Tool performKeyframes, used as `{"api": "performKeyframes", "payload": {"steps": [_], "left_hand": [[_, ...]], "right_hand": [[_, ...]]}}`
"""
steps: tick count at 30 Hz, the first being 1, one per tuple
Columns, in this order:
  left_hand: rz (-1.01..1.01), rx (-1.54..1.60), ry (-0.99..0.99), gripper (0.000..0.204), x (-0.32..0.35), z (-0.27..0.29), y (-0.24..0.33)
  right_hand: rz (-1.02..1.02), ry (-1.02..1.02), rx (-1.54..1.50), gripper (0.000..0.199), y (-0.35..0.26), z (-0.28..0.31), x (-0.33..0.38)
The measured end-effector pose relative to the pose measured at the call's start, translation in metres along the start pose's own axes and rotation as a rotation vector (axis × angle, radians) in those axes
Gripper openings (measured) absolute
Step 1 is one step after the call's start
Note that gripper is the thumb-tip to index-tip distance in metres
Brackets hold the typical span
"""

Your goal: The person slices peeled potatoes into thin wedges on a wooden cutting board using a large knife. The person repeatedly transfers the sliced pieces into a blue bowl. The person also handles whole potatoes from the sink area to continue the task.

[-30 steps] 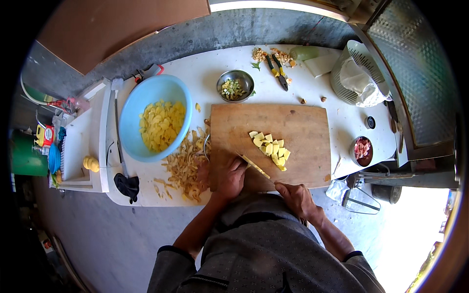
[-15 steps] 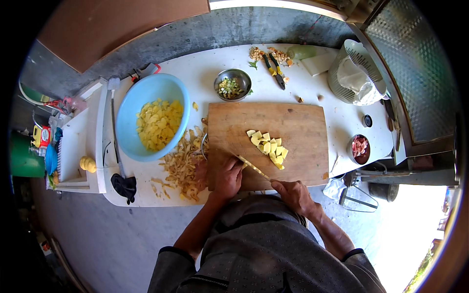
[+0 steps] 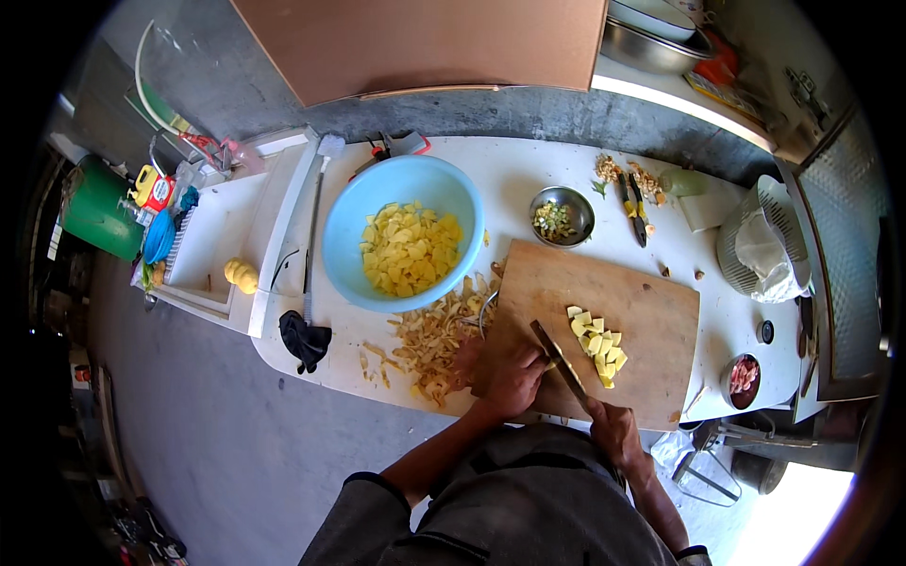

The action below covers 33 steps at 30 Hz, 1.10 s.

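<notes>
My right hand is closed round the handle of a kitchen knife, whose blade points away and to the left over the wooden cutting board. On the blade's left, my left hand is curled low over the board's near left part, its fingertips close to the blade. A bit of yellow potato shows at those fingertips; the rest is hidden by the hand. To the right of the blade lies a small heap of cut potato chunks, touched by neither hand.
A light blue basin of potato slices stands left of the board, with brown peelings before it. Behind the board are a steel bowl and pliers. A small meat bowl and pale basket stand right; a sink lies left.
My view has swung left, so the table sits further right in the picture. The knife blade is turned more steeply away from me. Both hands stay near the board's front edge.
</notes>
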<state>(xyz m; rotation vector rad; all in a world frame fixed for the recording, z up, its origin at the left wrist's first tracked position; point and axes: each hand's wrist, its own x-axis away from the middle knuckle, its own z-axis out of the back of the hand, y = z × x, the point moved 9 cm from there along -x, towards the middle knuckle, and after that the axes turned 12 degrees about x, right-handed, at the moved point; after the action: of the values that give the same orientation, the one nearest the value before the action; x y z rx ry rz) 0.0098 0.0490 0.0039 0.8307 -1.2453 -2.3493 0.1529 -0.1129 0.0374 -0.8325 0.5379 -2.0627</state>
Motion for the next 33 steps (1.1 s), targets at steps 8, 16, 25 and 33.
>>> {"api": "performKeyframes", "payload": {"steps": [8, 16, 25, 33], "left_hand": [[-0.027, 0.056, 0.050, 0.029, 0.007, -0.005, -0.010], [0.010, -0.059, 0.024, 0.029, 0.005, 0.001, 0.000], [-0.042, 0.030, 0.109, 0.028, 0.007, 0.008, 0.000], [-0.017, -0.014, 0.019, 0.031, 0.002, 0.007, 0.005]], "right_hand": [[-0.017, -0.050, 0.094, 0.035, -0.012, 0.007, 0.015], [0.056, 0.039, 0.026, 0.041, -0.013, -0.001, -0.006], [0.032, -0.012, 0.105, 0.040, -0.023, 0.011, 0.019], [0.060, 0.062, 0.130, 0.040, -0.022, -0.007, -0.003]]}}
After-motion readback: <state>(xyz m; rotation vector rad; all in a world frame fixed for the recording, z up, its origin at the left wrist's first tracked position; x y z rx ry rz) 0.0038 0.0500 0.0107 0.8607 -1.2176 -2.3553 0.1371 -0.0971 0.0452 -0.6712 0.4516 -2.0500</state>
